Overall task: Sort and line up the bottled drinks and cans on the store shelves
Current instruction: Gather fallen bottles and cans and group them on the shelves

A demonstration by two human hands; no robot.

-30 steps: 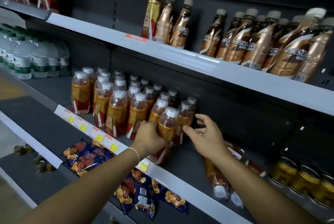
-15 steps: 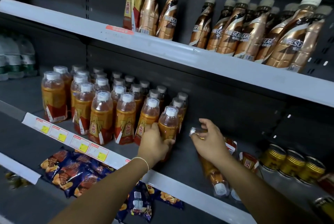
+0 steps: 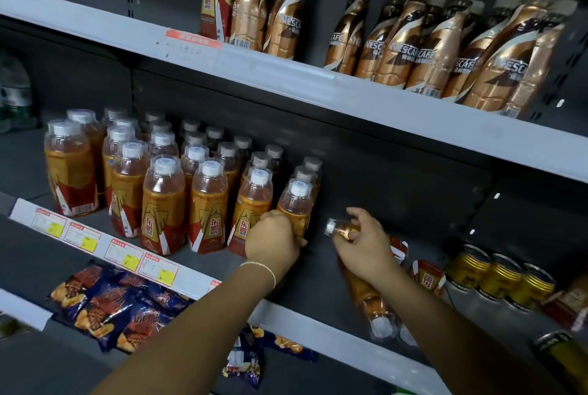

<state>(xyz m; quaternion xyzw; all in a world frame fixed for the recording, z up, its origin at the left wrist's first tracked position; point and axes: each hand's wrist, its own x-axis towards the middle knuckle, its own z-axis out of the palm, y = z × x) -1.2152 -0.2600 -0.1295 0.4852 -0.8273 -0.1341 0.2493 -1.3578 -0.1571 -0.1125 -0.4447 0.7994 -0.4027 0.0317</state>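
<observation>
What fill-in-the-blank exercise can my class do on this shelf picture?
1. The left hand grips an upright orange bottle at the ____ end of the front row.
2. The coffee bottles stand on the shelf ____ the orange ones.
3. The right hand holds a small bottle; beneath its forearm a fallen bottle lies on its ____.
Missing words: right; above; side.

Dim light, dark grey back panel (image 3: 397, 178) behind white-edged shelves (image 3: 350, 92).
</observation>
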